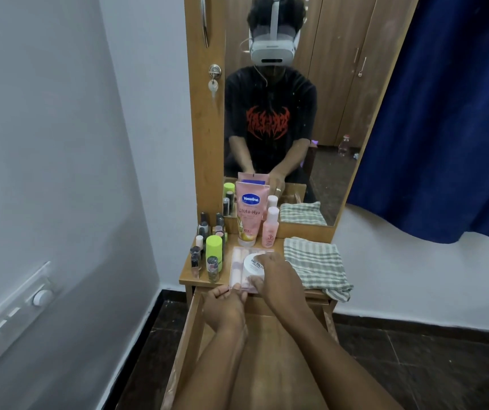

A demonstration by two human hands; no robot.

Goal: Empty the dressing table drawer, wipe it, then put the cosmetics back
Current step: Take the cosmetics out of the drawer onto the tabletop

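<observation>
The wooden drawer (188,329) stands pulled out under my arms, and its visible inside is bare wood. On the table top lies a flat pink pack (237,263) with a round white nail polish remover tub (252,266) on it. My right hand (275,279) grips the tub from the right, thumb at its near side. My left hand (225,306) holds the pack's near edge at the table's front. Behind stand a pink Vaseline tube (248,214) and a small pink bottle (271,227). Several nail polish bottles (204,250) and a lime green stick (214,250) crowd the left side.
A folded green-and-white checked cloth (315,264) lies on the right of the table top, hanging over its front. The mirror (340,113) rises behind the table. A white wall with a switch panel (12,315) is on the left, a blue curtain (459,113) on the right.
</observation>
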